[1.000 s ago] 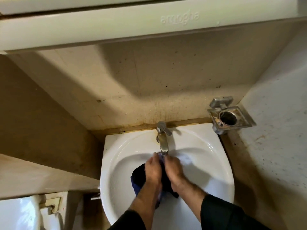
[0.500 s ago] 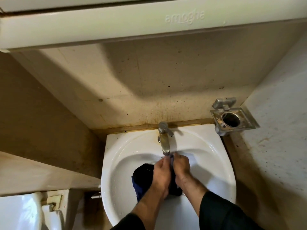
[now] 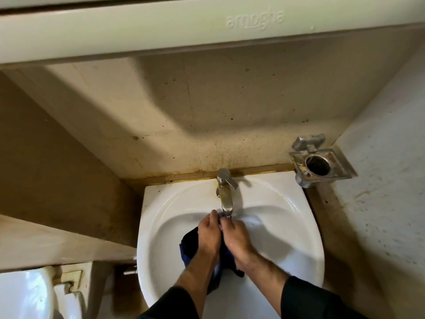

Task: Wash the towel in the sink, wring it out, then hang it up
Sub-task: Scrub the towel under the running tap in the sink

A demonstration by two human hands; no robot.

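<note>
Both hands, L (image 3: pixel 208 236) & R (image 3: pixel 235 238), pressed together, gripping dark blue towel (image 3: pixel 189 246) under faucet (image 3: pixel 225 195) spout, inside white sink (image 3: pixel 299 226).

"amogha" embossed on cabinet (image 3: pixel 161 26)

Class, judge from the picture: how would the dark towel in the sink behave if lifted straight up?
The dark towel would probably droop: it is bunched between the left hand and right hand. Held under the tap, it is likely wet, so heavy for its size and dripping.
</note>
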